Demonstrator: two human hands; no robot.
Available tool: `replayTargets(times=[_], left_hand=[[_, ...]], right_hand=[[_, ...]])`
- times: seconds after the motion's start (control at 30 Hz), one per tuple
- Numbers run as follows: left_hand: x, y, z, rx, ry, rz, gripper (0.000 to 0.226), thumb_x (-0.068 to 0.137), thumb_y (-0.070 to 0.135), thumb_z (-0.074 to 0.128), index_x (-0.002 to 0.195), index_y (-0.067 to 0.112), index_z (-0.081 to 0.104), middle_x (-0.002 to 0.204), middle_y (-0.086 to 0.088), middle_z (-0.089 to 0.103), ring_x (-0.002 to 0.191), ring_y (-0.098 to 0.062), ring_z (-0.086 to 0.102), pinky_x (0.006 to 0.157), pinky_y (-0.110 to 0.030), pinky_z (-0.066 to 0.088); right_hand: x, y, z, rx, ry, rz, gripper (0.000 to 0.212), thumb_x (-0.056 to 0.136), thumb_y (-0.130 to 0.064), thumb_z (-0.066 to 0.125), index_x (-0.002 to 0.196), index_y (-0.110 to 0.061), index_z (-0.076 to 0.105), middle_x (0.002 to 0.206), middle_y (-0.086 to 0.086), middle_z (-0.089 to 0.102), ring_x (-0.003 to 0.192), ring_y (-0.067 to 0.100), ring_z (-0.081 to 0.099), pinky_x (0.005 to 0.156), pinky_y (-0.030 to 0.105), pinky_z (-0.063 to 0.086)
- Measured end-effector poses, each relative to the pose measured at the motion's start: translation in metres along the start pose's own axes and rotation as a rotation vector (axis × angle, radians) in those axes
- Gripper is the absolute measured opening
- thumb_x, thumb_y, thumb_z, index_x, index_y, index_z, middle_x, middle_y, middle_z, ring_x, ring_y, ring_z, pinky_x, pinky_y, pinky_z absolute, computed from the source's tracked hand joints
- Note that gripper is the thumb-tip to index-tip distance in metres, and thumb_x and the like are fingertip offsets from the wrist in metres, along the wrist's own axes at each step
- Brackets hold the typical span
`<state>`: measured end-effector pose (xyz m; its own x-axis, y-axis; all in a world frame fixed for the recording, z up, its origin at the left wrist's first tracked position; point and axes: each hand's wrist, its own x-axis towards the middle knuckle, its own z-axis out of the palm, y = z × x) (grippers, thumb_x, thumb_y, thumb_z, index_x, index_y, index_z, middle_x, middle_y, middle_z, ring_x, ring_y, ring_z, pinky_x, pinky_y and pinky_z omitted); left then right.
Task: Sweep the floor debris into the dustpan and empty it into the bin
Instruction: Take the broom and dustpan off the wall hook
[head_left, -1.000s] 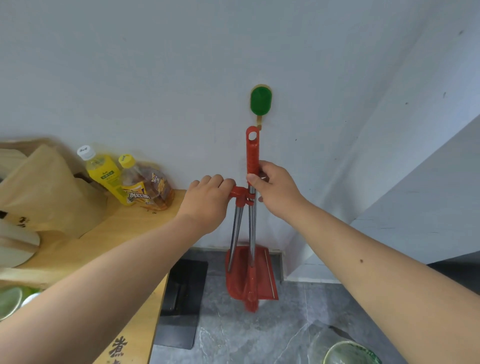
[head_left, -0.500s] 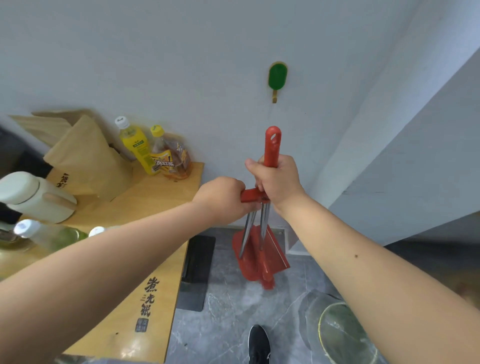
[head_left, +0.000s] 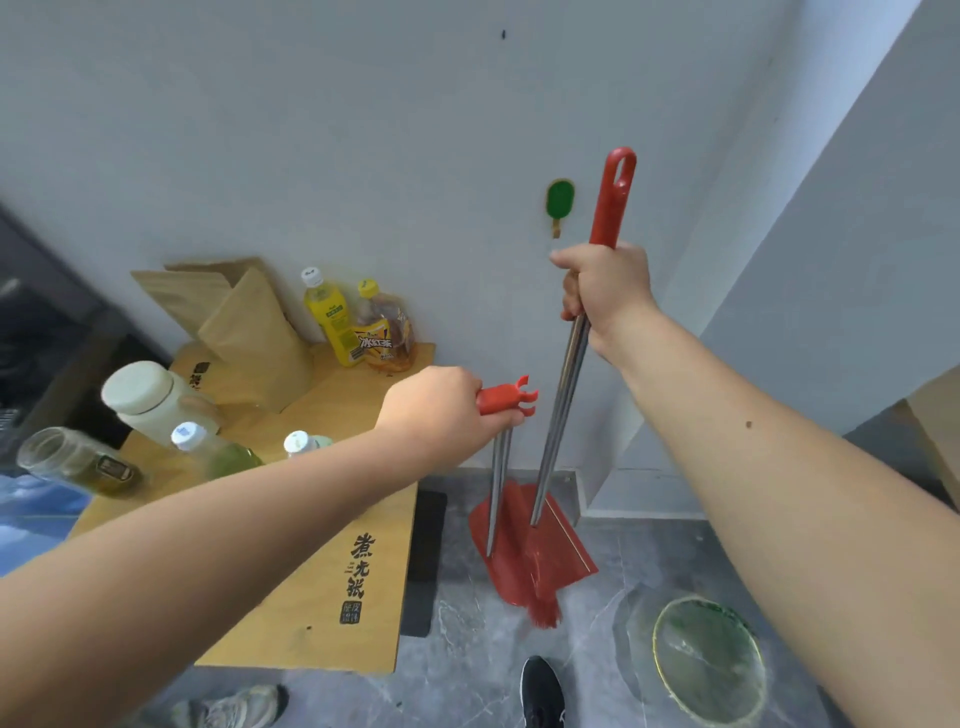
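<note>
- Dustpan, red plastic with a flat scoop (head_left: 519, 540), hangs just above the grey marbled floor (head_left: 467, 634), right of the low wooden table (head_left: 322, 587).
- Left hand (head_left: 441, 415) is wrapped tight round the dustpan's red clip-ended grip (head_left: 506, 397), right of the table's far corner; a metal shaft runs down from it to the scoop.
- Right hand (head_left: 605, 291) is fisted round the red-handled broom (head_left: 610, 202), held higher and farther right of the table; its steel shaft slants down to red bristles (head_left: 544, 610) in front of the scoop.
- Green oval wall hook (head_left: 560, 200) sits on the white wall above the table's right edge, just left of the broom handle.
- Round translucent bin with a green rim (head_left: 709, 660) stands on the floor well right of the table.
</note>
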<state>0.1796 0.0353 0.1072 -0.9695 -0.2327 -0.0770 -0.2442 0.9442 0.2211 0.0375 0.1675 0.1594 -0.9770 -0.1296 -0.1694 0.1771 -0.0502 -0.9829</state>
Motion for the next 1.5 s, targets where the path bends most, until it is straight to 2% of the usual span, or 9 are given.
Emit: replayTargets(times=[0.2, 0.37, 0.6, 0.8, 0.87, 0.97, 1.1, 1.23, 1.5], left_hand=[[-0.027, -0.002, -0.021, -0.121, 0.002, -0.021, 0.059, 0.076, 0.076, 0.062, 0.065, 0.018, 0.063, 0.058, 0.002, 0.061, 0.055, -0.017, 0.062, 0.051, -0.028, 0.048], [-0.065, -0.009, -0.031, -0.157, -0.007, 0.005, 0.056, 0.079, 0.071, 0.065, 0.065, 0.017, 0.06, 0.056, 0.002, 0.055, 0.05, -0.016, 0.055, 0.046, -0.026, 0.039], [-0.125, -0.015, -0.022, -0.12, -0.001, 0.055, 0.057, 0.079, 0.072, 0.063, 0.065, 0.016, 0.062, 0.057, 0.001, 0.057, 0.053, -0.018, 0.059, 0.047, -0.026, 0.039], [-0.171, -0.01, -0.011, -0.1, -0.043, 0.06, 0.057, 0.08, 0.07, 0.064, 0.066, 0.015, 0.063, 0.059, -0.003, 0.059, 0.055, -0.02, 0.061, 0.046, -0.026, 0.038], [-0.187, -0.008, -0.003, -0.125, -0.072, 0.045, 0.057, 0.08, 0.07, 0.064, 0.069, 0.014, 0.067, 0.061, -0.005, 0.064, 0.057, -0.021, 0.064, 0.047, -0.028, 0.043], [-0.213, -0.002, 0.011, -0.129, -0.101, 0.035, 0.056, 0.079, 0.071, 0.064, 0.069, 0.015, 0.067, 0.062, -0.005, 0.066, 0.057, -0.021, 0.064, 0.05, -0.031, 0.051], [-0.252, 0.015, 0.027, -0.075, -0.089, 0.028, 0.058, 0.079, 0.071, 0.065, 0.064, 0.015, 0.061, 0.059, -0.004, 0.061, 0.056, -0.019, 0.059, 0.049, -0.029, 0.044], [-0.296, 0.039, 0.045, -0.037, -0.092, -0.013, 0.057, 0.078, 0.071, 0.065, 0.062, 0.016, 0.059, 0.058, -0.003, 0.059, 0.056, -0.019, 0.057, 0.051, -0.031, 0.044], [-0.398, 0.083, 0.069, 0.024, -0.034, -0.112, 0.058, 0.081, 0.071, 0.062, 0.067, 0.015, 0.063, 0.058, -0.005, 0.06, 0.055, -0.022, 0.058, 0.047, -0.029, 0.041]], right_hand=[[-0.045, -0.012, 0.012, -0.175, -0.142, -0.133, 0.032, 0.085, -0.019, 0.069, 0.065, -0.016, 0.045, 0.052, 0.007, 0.042, 0.048, 0.023, 0.044, 0.053, 0.034, 0.046], [-0.095, -0.016, 0.001, -0.464, -0.22, -0.183, 0.035, 0.089, -0.034, 0.065, 0.064, -0.012, 0.057, 0.062, 0.011, 0.067, 0.061, 0.019, 0.064, 0.08, 0.039, 0.055], [-0.19, -0.013, -0.027, -1.152, -0.204, -0.041, 0.05, 0.084, -0.072, 0.052, 0.078, -0.022, 0.052, 0.077, 0.001, 0.063, 0.073, 0.025, 0.065, 0.071, 0.035, 0.051], [-0.257, 0.03, -0.052, -0.672, -0.194, 0.307, 0.031, 0.094, -0.035, 0.063, 0.114, -0.013, 0.054, 0.095, 0.023, 0.068, 0.07, 0.032, 0.075, 0.063, 0.039, 0.06], [-0.275, 0.043, -0.067, -0.509, -0.173, 0.365, 0.019, 0.094, -0.013, 0.056, 0.113, -0.01, 0.056, 0.1, 0.028, 0.065, 0.075, 0.037, 0.075, 0.068, 0.043, 0.062], [-0.304, 0.058, -0.089, -0.287, -0.192, 0.489, 0.038, 0.089, 0.001, 0.034, 0.119, -0.006, 0.056, 0.105, 0.034, 0.063, 0.089, 0.044, 0.072, 0.077, 0.048, 0.061], [-0.336, 0.075, -0.119, -0.06, -0.225, 0.64, 0.041, 0.094, -0.022, 0.033, 0.117, -0.005, 0.063, 0.112, 0.038, 0.061, 0.098, 0.049, 0.067, 0.085, 0.051, 0.055], [-0.361, 0.093, -0.149, -0.124, -0.228, 0.697, 0.063, 0.091, -0.067, 0.045, 0.106, -0.009, 0.065, 0.095, 0.029, 0.068, 0.075, 0.037, 0.073, 0.064, 0.035, 0.056], [-0.432, 0.113, -0.211, -0.167, -0.336, 0.721, 0.04, 0.088, -0.051, 0.06, 0.095, -0.012, 0.063, 0.079, 0.017, 0.061, 0.058, 0.025, 0.064, 0.054, 0.028, 0.047]])
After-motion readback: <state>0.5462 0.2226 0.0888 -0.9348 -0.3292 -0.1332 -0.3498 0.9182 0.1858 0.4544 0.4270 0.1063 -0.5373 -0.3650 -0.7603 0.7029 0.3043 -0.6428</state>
